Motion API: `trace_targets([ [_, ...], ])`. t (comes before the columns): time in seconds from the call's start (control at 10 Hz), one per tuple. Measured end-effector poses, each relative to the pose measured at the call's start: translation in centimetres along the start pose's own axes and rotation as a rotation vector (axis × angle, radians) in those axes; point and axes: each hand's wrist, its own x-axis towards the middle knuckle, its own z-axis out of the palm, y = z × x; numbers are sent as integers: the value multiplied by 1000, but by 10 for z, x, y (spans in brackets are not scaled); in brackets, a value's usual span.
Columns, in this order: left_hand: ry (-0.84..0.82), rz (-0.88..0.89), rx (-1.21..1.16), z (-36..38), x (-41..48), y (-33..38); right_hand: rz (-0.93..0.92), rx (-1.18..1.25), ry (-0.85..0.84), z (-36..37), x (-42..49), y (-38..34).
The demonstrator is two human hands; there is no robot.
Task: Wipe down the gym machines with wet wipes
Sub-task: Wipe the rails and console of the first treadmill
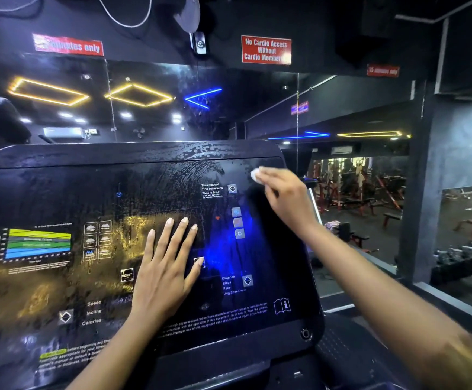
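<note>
Right now my left hand (170, 266) lies flat on the treadmill console (60, 192), fingers straight and slightly spread, palm pressed to the dark glossy panel and holding nothing. My right hand (282, 192) reaches up past it, toward the console's upper right corner, with the fingers curled over a small white wet wipe (255, 175). The wipe is bunched into a wad that peeks out beyond my fingertips and touches the panel. Between my two hands the surface shows damp streaks and droplets (201, 170), smeared in arcs just left of the wipe. Left of my left hand sits a coloured chart (39, 242), and below my right wrist a book-shaped info icon (282, 305). Above my right hand hangs a red sign (266, 49). Beyond my right forearm, red weight benches (370, 204) stand well apart from the console.
</note>
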Motion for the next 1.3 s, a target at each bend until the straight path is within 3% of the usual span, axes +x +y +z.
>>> trace_targets([
  [0.1, -8, 4, -3, -1, 0, 0, 152, -7, -61, 23, 49, 7],
  [0.5, -39, 1, 16, -2, 1, 0, -292, 68, -118, 6, -95, -31],
  [0.6, -35, -2, 7, -2, 0, 1, -173, 61, 34, 15, -43, -9],
  [0.8, -36, -6, 10, -3, 0, 1, 31, 12, 58, 40, 41, -1],
  [1.0, -25, -1, 21, -2, 0, 1, -163, 49, -13, 48, 5, -32],
  [1.2, 14, 1, 16, -1, 0, 1, -350, 152, -194, 19, -94, -46],
  [1.3, 20, 1, 22, -1, 0, 1, -292, 172, -106, 19, -63, -39],
])
